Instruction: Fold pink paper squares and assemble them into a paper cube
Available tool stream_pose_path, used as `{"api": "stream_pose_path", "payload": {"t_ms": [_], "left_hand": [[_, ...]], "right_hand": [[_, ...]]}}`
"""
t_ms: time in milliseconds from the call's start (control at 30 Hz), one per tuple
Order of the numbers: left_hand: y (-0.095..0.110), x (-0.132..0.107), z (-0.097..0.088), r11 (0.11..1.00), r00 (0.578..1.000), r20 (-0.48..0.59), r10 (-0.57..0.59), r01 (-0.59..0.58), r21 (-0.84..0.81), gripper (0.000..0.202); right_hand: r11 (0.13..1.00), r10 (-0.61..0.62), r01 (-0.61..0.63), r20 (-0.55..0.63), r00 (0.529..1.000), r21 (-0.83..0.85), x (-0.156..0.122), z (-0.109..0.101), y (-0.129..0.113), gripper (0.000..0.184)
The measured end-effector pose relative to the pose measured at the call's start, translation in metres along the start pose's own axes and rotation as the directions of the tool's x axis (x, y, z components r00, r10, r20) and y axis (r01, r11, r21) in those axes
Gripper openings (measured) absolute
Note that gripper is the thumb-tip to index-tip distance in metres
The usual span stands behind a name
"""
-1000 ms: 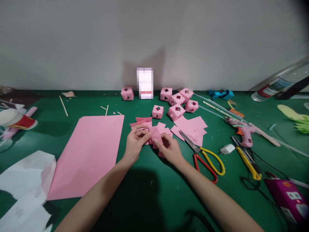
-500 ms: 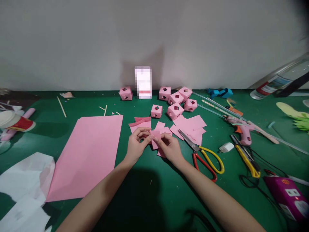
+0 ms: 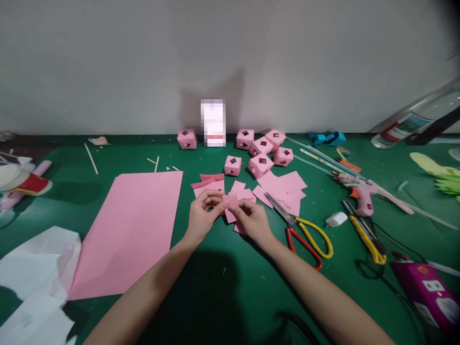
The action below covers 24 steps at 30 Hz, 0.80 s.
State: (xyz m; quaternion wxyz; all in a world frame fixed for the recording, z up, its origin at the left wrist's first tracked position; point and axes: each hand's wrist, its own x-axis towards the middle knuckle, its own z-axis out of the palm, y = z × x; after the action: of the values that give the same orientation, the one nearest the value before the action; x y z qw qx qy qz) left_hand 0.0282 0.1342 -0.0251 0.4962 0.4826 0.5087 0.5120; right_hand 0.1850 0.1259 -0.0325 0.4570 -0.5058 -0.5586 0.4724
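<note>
Between my two hands is a small piece of pink paper (image 3: 231, 198). My left hand (image 3: 203, 213) pinches its left side with thumb and fingers, and my right hand (image 3: 253, 218) pinches its right side. Under and behind the fingers lie cut pink paper pieces (image 3: 247, 193) on the green table. Just beyond my left hand sit folded pink strips (image 3: 212, 183). Right of my right hand rest scissors (image 3: 292, 219) with one red and one yellow handle, blades apart. Several pink paper boxes with diamond-shaped holes (image 3: 260, 165) stand further back.
A large pink sheet (image 3: 143, 225) lies left, beside crumpled white paper (image 3: 39, 258) and a paper cup (image 3: 25, 180). To the right are a pink glue gun (image 3: 364, 196), a yellow cutter knife (image 3: 366, 237), a white plug (image 3: 336, 219) and a purple power socket (image 3: 424, 292). A lit screen (image 3: 213, 122) leans on the wall.
</note>
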Motion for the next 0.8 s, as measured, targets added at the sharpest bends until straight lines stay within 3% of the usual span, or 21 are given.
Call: {"api": "stream_pose_path", "payload": {"t_ms": [367,567,800], "left_hand": [[0.0068,-0.0006,0.0036,0.999,1.0,-0.011,-0.028,0.027,-0.046,0.035],[0.0011,0.0004,0.0025,0.981,0.99,-0.025,-0.137,0.132,-0.146,0.029],[0.0025,0.0013,0.0035,0.978,0.989,-0.053,-0.139,0.128,-0.166,0.027]], "right_hand": [[0.999,0.0,0.001,0.027,1.0,-0.042,-0.0005,0.0,0.0003,0.033],[0.999,0.007,-0.005,0.037,0.999,-0.054,-0.0017,0.0007,-0.0006,0.035],[0.998,0.006,-0.004,0.041,0.999,-0.064,-0.0014,0.0,-0.0011,0.035]]}}
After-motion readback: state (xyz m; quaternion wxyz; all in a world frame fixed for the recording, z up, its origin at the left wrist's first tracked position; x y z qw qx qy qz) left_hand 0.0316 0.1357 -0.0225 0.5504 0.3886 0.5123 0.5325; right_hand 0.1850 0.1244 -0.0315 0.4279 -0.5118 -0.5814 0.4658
